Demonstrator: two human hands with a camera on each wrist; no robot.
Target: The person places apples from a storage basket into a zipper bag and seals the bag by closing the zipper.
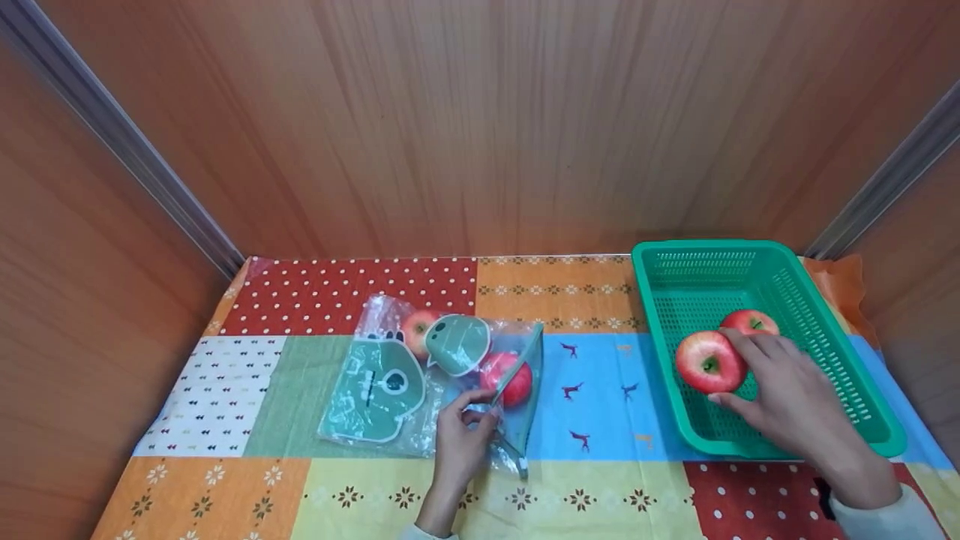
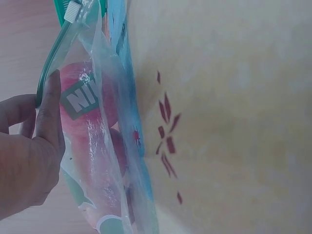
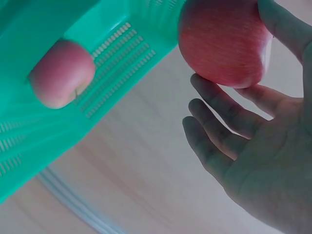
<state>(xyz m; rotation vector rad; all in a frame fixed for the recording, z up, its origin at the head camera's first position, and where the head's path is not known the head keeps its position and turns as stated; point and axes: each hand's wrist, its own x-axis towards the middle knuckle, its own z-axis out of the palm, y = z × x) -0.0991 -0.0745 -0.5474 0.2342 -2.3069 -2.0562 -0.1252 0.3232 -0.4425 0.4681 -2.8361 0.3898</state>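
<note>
In the head view, my right hand (image 1: 799, 401) grips a red apple (image 1: 709, 361) between thumb and fingers, above the green basket (image 1: 664, 390). The right wrist view shows this apple (image 3: 224, 41) raised, apart from a second apple (image 3: 63, 74) in the basket. My left hand (image 1: 461, 442) pinches the green-edged opening of a clear zip bag (image 1: 442, 405) with green cartoon prints. Inside the bag lie one apple (image 1: 418, 330) at its far side and another apple (image 1: 510, 379) near the opening. In the left wrist view, a white zip slider (image 2: 72, 11) sits at the end of the green strip.
A patchwork cloth (image 1: 600, 487) covers the table under bag and basket. Wood-grain panels (image 1: 480, 127) rise behind the table and on both sides. An orange cloth corner (image 1: 844, 292) sticks out behind the basket at right.
</note>
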